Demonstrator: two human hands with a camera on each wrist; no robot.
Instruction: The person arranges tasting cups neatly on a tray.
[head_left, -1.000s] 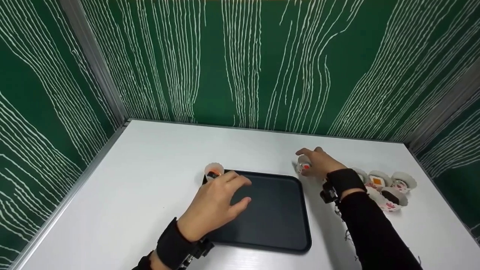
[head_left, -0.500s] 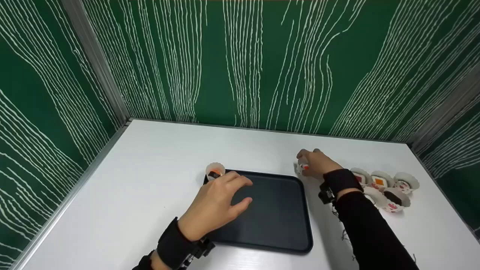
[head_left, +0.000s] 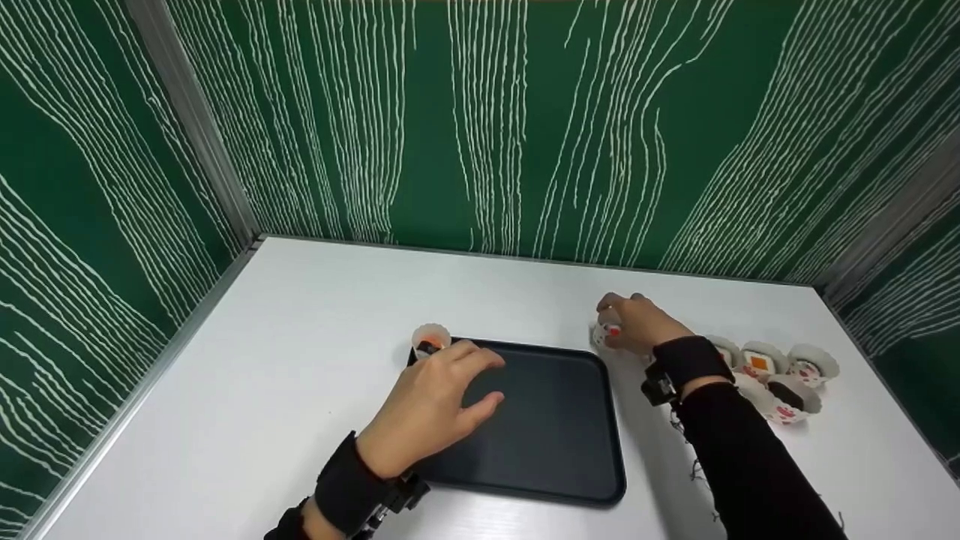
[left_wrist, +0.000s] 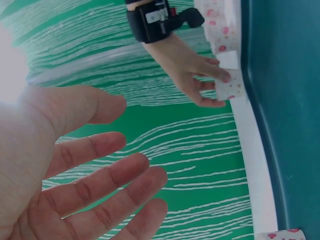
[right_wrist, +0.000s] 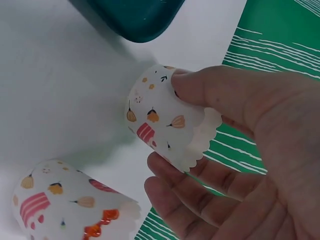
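Observation:
My right hand (head_left: pixel 641 322) pinches a paper baking cup (right_wrist: pixel 162 110) between thumb and fingers, just off the tray's back right corner. The white cup has small printed motifs and a scalloped rim; a red-topped piece (head_left: pixel 613 330) shows inside it. My left hand (head_left: pixel 431 409) hovers over the left part of the dark tray (head_left: pixel 540 420), with fingers spread and nothing held, as the left wrist view also shows. Beyond its knuckles, at the back left corner of the tray, stands another baking cup (head_left: pixel 431 335) with an orange and black piece inside.
Several more filled baking cups stand together at the right, among them one with an orange-topped piece (head_left: pixel 759 363) and one with a dark piece (head_left: pixel 786 395). The right forearm partly covers this group. Green panels (head_left: pixel 555 150) with white lines enclose the white table (head_left: pixel 337 292).
The right hand's fingers have drawn in slightly round the baking cup, which stays beside the tray. The left hand holds the same pose over the tray.

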